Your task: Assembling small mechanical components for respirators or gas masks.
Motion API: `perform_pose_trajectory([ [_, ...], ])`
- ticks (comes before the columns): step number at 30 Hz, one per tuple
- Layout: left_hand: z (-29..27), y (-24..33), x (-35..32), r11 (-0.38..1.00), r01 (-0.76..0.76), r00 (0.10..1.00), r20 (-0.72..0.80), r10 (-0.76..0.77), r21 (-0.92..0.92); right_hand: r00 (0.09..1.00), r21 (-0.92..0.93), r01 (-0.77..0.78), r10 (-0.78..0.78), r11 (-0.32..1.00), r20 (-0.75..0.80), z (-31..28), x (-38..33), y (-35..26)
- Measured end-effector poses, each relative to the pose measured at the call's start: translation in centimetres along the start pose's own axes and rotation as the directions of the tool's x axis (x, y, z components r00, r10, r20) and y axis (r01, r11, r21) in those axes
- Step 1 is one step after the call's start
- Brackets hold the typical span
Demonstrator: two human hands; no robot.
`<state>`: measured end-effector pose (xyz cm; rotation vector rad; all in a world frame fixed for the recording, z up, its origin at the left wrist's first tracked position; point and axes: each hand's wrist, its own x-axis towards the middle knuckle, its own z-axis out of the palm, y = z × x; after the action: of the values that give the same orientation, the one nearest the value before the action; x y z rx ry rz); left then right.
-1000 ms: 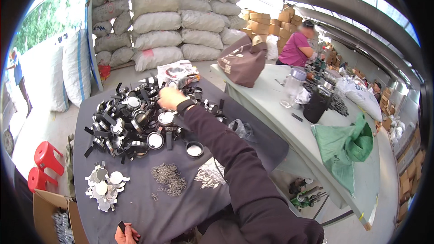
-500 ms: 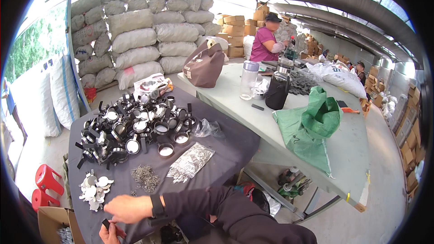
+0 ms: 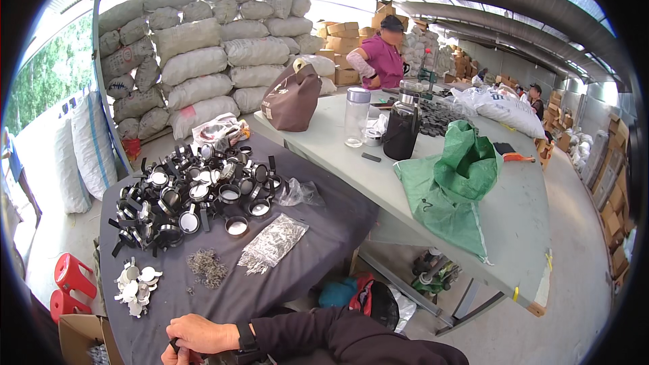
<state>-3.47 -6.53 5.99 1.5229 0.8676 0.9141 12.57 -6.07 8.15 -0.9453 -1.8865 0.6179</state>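
My hands meet at the front edge of the dark cloth-covered table (image 3: 270, 284). In my left hand (image 3: 174, 357), low in the picture, is a small black part (image 3: 174, 345), most of it hidden by fingers. My right hand (image 3: 206, 333), with a dark band at the wrist, closes against the left one; whatever its fingers pinch is out of sight. Just beyond lie a pile of white lid-shaped discs (image 3: 137, 287), a heap of small metal springs or clips (image 3: 207, 267) and a clear bag of thin silvery pins (image 3: 274, 243). Behind them rises a large heap of black-handled round lids (image 3: 189, 196).
A pale green table (image 3: 324, 136) adjoins on the right, bearing a green sack (image 3: 439, 182), a clear bottle (image 3: 356, 118) and a black flask (image 3: 401, 128). Red stools (image 3: 73, 277) and a cardboard box (image 3: 81, 334) stand at left. A co-worker (image 3: 382, 57) stands behind the tables.
My right hand has drawn back from beside the white discs to meet my left hand. The view has shifted slightly. The co-worker's arm has lowered to the waist.
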Motion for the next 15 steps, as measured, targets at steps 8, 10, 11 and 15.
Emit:
perform_pose_trajectory([
  [8, -0.3, 0.2, -1.8, 0.995, 0.066, 0.987, -0.153, -0.054, 0.078, 0.995, 0.090, -0.032, 0.024, 0.995, 0.099, 1.8, 0.0, -0.8],
  [10, 1.1, 1.0, 0.8, 0.972, -0.034, 0.997, 0.072, 0.017, 0.233, 0.999, -0.006, 0.001, -0.001, 1.000, -0.054, -0.7, -1.0, 0.5],
  [11, 1.4, -0.2, 1.9, 0.989, -0.053, 0.990, 0.135, 0.034, 0.140, 0.993, 0.165, -0.088, 0.100, 0.982, -0.064, -1.2, -1.4, 0.3],
  [15, -0.6, -0.5, -1.4, 0.996, 0.031, 0.998, 0.059, -0.026, -0.085, 0.994, 0.311, -0.110, 0.096, 0.944, 0.057, 1.2, -0.4, -1.3],
])
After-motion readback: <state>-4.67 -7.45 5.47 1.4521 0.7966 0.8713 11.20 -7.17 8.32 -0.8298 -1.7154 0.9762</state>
